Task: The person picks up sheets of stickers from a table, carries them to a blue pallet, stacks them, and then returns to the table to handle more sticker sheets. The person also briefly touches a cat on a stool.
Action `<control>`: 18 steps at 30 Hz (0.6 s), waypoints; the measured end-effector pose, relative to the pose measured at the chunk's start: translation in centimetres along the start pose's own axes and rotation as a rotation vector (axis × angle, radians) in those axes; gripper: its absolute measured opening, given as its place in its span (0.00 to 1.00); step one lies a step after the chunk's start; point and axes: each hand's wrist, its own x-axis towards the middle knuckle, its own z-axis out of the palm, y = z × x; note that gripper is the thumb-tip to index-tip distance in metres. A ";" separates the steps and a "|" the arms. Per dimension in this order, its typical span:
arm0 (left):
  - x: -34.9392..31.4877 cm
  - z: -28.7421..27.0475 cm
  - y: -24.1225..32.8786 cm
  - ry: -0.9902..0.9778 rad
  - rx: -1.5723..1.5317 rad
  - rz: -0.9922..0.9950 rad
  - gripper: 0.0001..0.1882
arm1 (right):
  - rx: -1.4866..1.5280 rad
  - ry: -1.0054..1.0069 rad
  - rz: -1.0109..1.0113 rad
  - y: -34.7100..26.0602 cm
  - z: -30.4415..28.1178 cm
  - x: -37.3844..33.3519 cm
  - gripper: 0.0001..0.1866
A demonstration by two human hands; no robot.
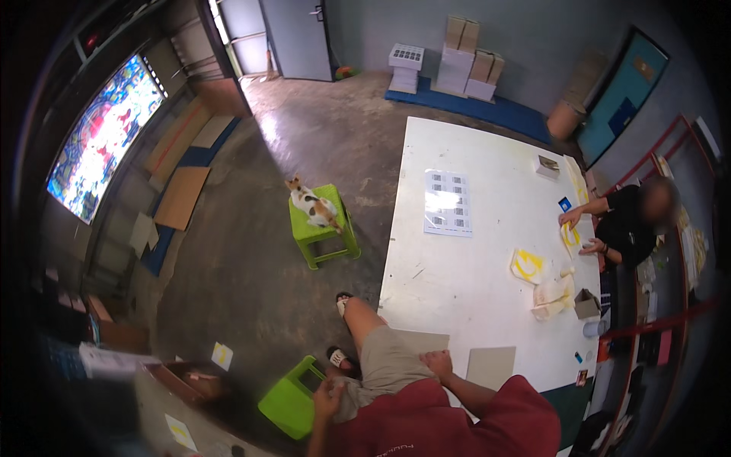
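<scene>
My left hand [328, 397] hangs beside my left thigh, close to a green plastic stool [283, 407]. Its fingers are loosely bent and apart, and I see nothing in them. My right hand [436, 364] rests by my right thigh at the edge of the white table [449, 297], fingers curled in, with no object visible there. Two flat grey-brown boards lie near it: one board [426, 341] just beyond the hand, another board [491, 367] to its right. A printed sheet [449, 202] lies farther up the table.
A calico cat [314, 206] lies on another green stool [326, 247] on the floor ahead. Across the table, a co-worker [628, 228] handles a yellow-and-white piece [569, 234]. Yellow-marked bags [527, 265] and a small open box [587, 304] stand nearby. Stacked boxes [457, 65] stand by the far wall.
</scene>
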 end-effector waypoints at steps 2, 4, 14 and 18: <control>2.0 -3.0 1.3 0.021 -0.006 0.072 0.30 | -0.042 0.183 0.015 -1.8 -0.2 2.0 0.17; 2.9 2.1 -2.3 -0.032 -0.176 0.074 0.30 | -0.422 0.190 0.084 2.1 -7.4 -1.2 0.18; 6.3 -14.1 -12.3 0.089 -0.133 -0.225 0.31 | 0.204 -0.391 1.060 -9.6 -5.7 -2.4 0.37; 10.2 -18.6 -14.6 -0.048 0.022 -0.219 0.33 | 0.235 -0.357 1.123 -12.0 -5.9 -3.5 0.52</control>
